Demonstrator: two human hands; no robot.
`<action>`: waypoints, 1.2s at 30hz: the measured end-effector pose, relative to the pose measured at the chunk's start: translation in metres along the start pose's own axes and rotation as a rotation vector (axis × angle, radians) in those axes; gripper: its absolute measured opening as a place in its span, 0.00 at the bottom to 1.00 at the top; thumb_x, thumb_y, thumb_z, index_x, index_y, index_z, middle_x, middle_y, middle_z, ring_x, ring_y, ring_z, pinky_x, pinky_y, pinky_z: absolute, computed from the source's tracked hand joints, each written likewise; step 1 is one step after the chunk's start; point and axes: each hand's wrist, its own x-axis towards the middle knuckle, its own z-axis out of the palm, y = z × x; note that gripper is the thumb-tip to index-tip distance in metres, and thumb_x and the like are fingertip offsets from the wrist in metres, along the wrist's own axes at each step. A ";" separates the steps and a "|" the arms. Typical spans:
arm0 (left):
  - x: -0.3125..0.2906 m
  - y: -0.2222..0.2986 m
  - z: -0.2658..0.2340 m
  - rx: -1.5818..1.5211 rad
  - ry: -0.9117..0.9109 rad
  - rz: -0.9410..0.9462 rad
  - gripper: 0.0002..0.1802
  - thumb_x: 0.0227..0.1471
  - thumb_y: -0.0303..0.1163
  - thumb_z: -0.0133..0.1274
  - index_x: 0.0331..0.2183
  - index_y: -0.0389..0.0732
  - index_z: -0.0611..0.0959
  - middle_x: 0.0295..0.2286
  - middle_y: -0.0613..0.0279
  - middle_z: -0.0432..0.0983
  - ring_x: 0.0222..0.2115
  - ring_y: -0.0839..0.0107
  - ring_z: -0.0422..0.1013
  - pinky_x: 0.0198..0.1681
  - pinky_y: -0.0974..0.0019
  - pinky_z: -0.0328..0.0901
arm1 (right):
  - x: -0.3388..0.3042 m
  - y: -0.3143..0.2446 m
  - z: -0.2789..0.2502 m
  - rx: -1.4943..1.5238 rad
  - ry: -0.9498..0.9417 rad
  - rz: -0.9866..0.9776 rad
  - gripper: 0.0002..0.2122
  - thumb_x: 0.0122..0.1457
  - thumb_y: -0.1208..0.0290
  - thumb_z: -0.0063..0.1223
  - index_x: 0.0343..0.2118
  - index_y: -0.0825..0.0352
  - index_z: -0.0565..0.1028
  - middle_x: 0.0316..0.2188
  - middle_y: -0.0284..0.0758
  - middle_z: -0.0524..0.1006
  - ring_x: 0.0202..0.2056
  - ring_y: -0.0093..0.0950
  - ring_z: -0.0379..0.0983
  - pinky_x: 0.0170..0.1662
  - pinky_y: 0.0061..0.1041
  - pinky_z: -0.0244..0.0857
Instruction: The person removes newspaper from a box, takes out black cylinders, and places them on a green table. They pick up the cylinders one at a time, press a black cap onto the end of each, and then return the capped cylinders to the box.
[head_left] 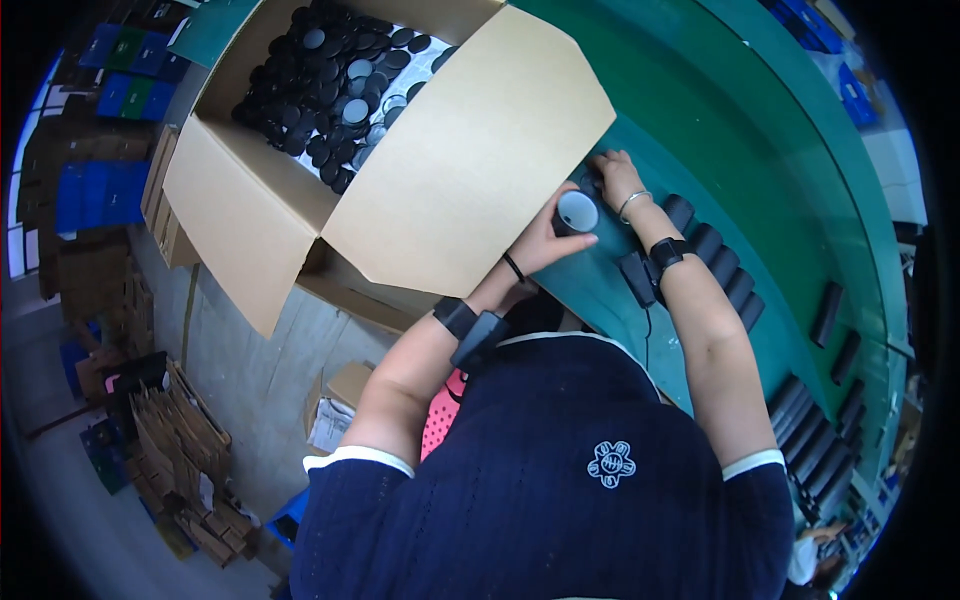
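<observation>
My left hand (545, 240) is wrapped round a black tube (577, 212), whose open, pale-lined end faces up toward me. Just beyond that tube, my right hand (618, 175) curls its fingers at a small dark round piece that looks like a black cap (591, 183), partly covered by the fingers. Beside the left hand stands an open cardboard box (470, 150), its flaps folded outward. Inside it lie many loose black round caps (330, 80), some showing a grey face.
On the green work surface (600, 290), a row of black tubes (722, 262) lies right of my right forearm. More black tubes (808, 440) lie nearer on the right. Flattened cardboard (185, 460) is stacked on the floor at left, with blue crates (100, 195) farther off.
</observation>
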 end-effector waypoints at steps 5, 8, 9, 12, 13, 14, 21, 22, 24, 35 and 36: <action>0.014 -0.021 -0.027 0.275 0.029 -0.035 0.29 0.42 0.35 0.64 0.44 0.35 0.71 0.38 0.58 0.72 0.41 0.68 0.69 0.47 0.65 0.63 | -0.010 0.005 0.005 0.027 -0.008 -0.053 0.12 0.49 0.79 0.49 0.38 0.68 0.73 0.40 0.45 0.71 0.45 0.43 0.67 0.48 0.35 0.64; 0.013 -0.008 -0.026 0.374 0.019 -0.082 0.29 0.42 0.38 0.64 0.43 0.35 0.71 0.39 0.58 0.72 0.41 0.67 0.69 0.47 0.64 0.63 | -0.020 0.011 0.004 0.023 0.045 -0.065 0.07 0.51 0.81 0.42 0.33 0.70 0.72 0.38 0.48 0.71 0.43 0.42 0.70 0.46 0.35 0.66; 0.006 -0.010 -0.022 0.363 0.025 -0.027 0.29 0.41 0.37 0.64 0.44 0.36 0.71 0.39 0.58 0.72 0.41 0.67 0.68 0.47 0.64 0.62 | -0.028 0.011 0.008 -0.011 0.015 -0.031 0.07 0.51 0.80 0.43 0.32 0.70 0.72 0.38 0.47 0.71 0.42 0.43 0.71 0.45 0.36 0.67; -0.004 0.008 -0.007 0.127 0.001 -0.009 0.31 0.39 0.34 0.65 0.45 0.39 0.71 0.40 0.61 0.70 0.43 0.70 0.66 0.49 0.66 0.60 | -0.046 0.014 -0.003 0.012 0.120 0.017 0.07 0.52 0.80 0.46 0.34 0.71 0.72 0.34 0.47 0.74 0.34 0.44 0.74 0.40 0.35 0.69; -0.012 0.018 -0.004 0.023 -0.005 -0.093 0.31 0.39 0.33 0.65 0.46 0.39 0.70 0.40 0.63 0.69 0.43 0.72 0.66 0.49 0.67 0.60 | -0.051 0.001 -0.024 0.289 0.149 0.093 0.08 0.52 0.79 0.47 0.36 0.72 0.72 0.32 0.45 0.75 0.31 0.40 0.74 0.36 0.31 0.70; -0.018 0.025 0.000 -0.087 -0.023 -0.182 0.32 0.39 0.32 0.65 0.46 0.39 0.70 0.41 0.64 0.69 0.43 0.73 0.65 0.49 0.68 0.60 | -0.062 -0.003 -0.039 0.565 0.179 0.181 0.09 0.53 0.79 0.49 0.38 0.72 0.71 0.29 0.43 0.76 0.27 0.35 0.75 0.32 0.28 0.70; -0.006 0.068 0.059 -0.204 -0.413 -0.104 0.35 0.35 0.29 0.67 0.49 0.41 0.72 0.43 0.65 0.69 0.47 0.74 0.63 0.53 0.68 0.57 | -0.173 -0.004 -0.103 1.392 0.304 0.388 0.07 0.58 0.79 0.48 0.39 0.73 0.69 0.25 0.33 0.74 0.22 0.20 0.72 0.24 0.16 0.68; -0.003 0.071 0.072 -0.154 -0.462 -0.009 0.35 0.35 0.30 0.67 0.48 0.41 0.72 0.44 0.63 0.69 0.49 0.72 0.63 0.54 0.67 0.56 | -0.189 -0.002 -0.109 1.384 0.349 0.418 0.07 0.58 0.79 0.49 0.39 0.72 0.70 0.25 0.32 0.74 0.23 0.19 0.72 0.24 0.15 0.67; 0.002 0.079 0.096 -0.197 -0.532 -0.022 0.35 0.34 0.30 0.67 0.48 0.41 0.73 0.46 0.60 0.68 0.52 0.69 0.61 0.56 0.65 0.54 | -0.220 0.004 -0.117 1.402 0.436 0.431 0.06 0.57 0.79 0.49 0.37 0.71 0.69 0.25 0.33 0.74 0.22 0.20 0.73 0.24 0.15 0.67; 0.011 0.092 0.216 -0.272 -0.962 -0.161 0.34 0.33 0.31 0.68 0.46 0.40 0.74 0.44 0.62 0.69 0.48 0.73 0.64 0.53 0.68 0.57 | -0.359 0.053 -0.143 1.284 0.610 0.597 0.09 0.55 0.78 0.53 0.39 0.71 0.77 0.26 0.30 0.76 0.19 0.15 0.68 0.20 0.11 0.58; 0.011 0.093 0.226 -0.276 -1.061 -0.229 0.34 0.34 0.31 0.68 0.46 0.40 0.74 0.42 0.63 0.70 0.46 0.74 0.65 0.51 0.69 0.59 | -0.370 0.058 -0.142 1.286 0.633 0.614 0.09 0.55 0.78 0.53 0.39 0.71 0.77 0.26 0.30 0.76 0.19 0.15 0.68 0.20 0.11 0.58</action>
